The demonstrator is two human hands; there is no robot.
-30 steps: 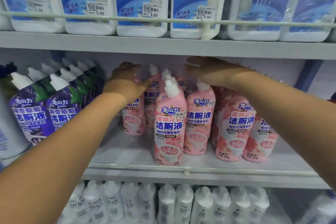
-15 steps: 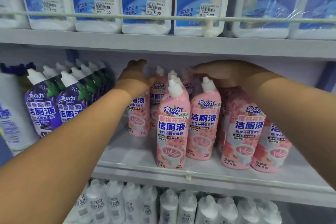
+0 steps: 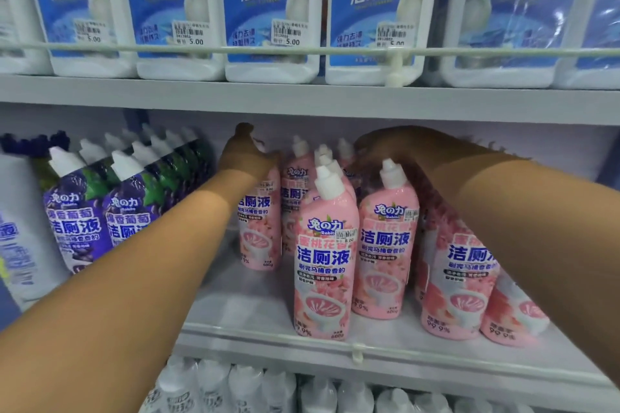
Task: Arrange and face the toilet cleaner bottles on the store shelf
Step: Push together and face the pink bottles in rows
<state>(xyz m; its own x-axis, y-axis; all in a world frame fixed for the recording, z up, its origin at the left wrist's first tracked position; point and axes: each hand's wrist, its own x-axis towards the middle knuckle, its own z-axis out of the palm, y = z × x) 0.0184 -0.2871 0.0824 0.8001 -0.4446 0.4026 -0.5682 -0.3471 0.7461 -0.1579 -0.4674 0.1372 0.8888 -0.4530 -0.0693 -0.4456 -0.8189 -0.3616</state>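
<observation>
1. The left hand (image 3: 250,157) is reaching deep into the middle shelf (image 3: 268,308) and covering the top of a pink bottle (image 3: 260,231) at about 10 o'clock from the front pink bottle (image 3: 323,265). The fingers seem to be curling round the cap, so I am reading it as a hold on that bottle, though the cap itself is hidden under the hand.
2. The right hand (image 3: 392,147) is lying over the caps of the pink bottles farther back, at about 1 o'clock from the front bottle. Whether it is gripping one or only resting on them I cannot tell; its fingertips are blurred and in shadow.
3. To do this step well, the person should be drawing the back bottle forward by its neck, keeping it upright, until it is standing level with the front bottle near the shelf's lip, label facing out.
4. The bare patch of shelf at 8 o'clock from the front bottle is where that bottle looks to belong.
5. The second pink bottle (image 3: 385,245), just beside the front one at 3 o'clock, is already facing out.
6. The two pink bottles at far right (image 3: 469,285) are tilting and partly covered by the right forearm, so their footing is unclear.
7. The purple bottles (image 3: 80,221) at 9 o'clock are partly behind the left forearm.
8. The blue-labelled jugs (image 3: 268,10) above are cut off at the top, and the white bottles (image 3: 248,389) below are blurred.
</observation>
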